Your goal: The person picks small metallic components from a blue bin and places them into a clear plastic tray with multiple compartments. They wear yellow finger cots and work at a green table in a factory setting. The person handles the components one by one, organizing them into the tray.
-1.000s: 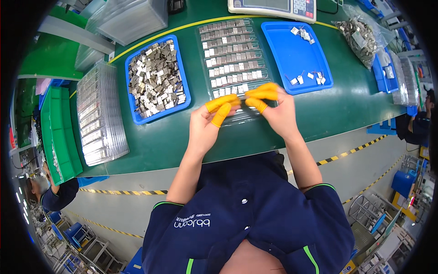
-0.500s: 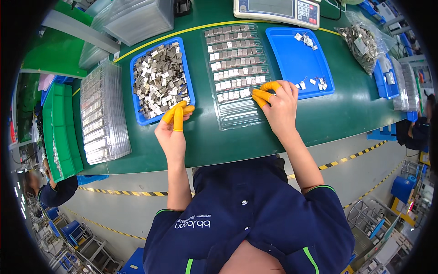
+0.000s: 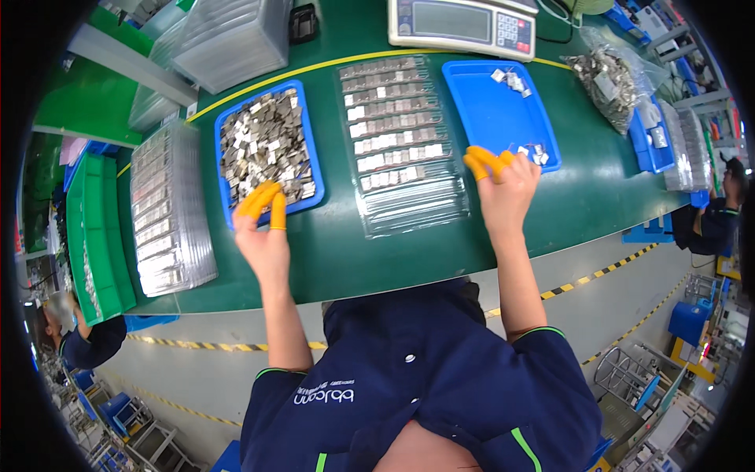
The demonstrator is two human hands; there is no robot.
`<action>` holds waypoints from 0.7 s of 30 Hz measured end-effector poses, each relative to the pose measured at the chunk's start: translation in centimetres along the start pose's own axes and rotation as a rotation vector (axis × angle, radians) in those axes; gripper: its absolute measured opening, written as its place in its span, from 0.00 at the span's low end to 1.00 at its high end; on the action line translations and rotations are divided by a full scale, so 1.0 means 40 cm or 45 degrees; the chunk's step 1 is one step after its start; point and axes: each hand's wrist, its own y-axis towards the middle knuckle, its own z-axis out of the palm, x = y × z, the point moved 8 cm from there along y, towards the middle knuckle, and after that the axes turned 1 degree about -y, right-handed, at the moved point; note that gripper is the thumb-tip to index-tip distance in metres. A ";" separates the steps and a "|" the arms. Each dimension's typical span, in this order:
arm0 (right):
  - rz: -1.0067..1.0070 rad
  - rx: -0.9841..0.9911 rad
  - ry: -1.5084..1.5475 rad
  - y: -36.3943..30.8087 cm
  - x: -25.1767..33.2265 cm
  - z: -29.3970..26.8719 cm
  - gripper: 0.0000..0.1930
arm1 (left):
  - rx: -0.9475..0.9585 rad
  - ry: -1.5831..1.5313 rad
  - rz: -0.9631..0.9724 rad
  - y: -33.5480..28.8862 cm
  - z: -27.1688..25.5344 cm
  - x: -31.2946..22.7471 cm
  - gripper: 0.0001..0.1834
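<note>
My left hand (image 3: 264, 244), in yellow finger cots, reaches over the near edge of a blue tray (image 3: 317, 169) heaped with small grey and white flat parts (image 3: 266, 138). Its fingertips come together on the heap's near side; whatever they grip is hidden. Between my hands lies a clear plastic blister tray (image 3: 413, 211), with rows of the same parts in its far slots. My right hand (image 3: 510, 197), also in yellow cots, is bent closed right of it, by the near-left corner of a second blue tray (image 3: 491, 110). Its fingers hide anything they hold.
A scale (image 3: 464, 23) stands at the back. Stacked clear trays (image 3: 173, 212) and a green bin (image 3: 98, 236) are at left, with clear boxes (image 3: 232, 43) behind. A bag of parts (image 3: 609, 82) lies at right. Other people work at both sides.
My left hand has moved left and nearer, to the heaped tray's near edge. My right hand has left the blister tray's row and shifted right toward the second blue tray. The view has shifted slightly.
</note>
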 end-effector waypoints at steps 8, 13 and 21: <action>0.027 0.410 0.099 0.064 -0.153 0.050 0.12 | 0.079 0.621 -0.068 0.052 -0.028 0.041 0.13; 0.033 0.730 0.171 0.072 -0.142 0.089 0.13 | 0.133 0.746 0.106 0.078 -0.018 0.021 0.12; -0.037 0.691 0.193 0.063 -0.111 0.086 0.09 | 0.367 0.776 0.205 0.106 0.050 0.011 0.13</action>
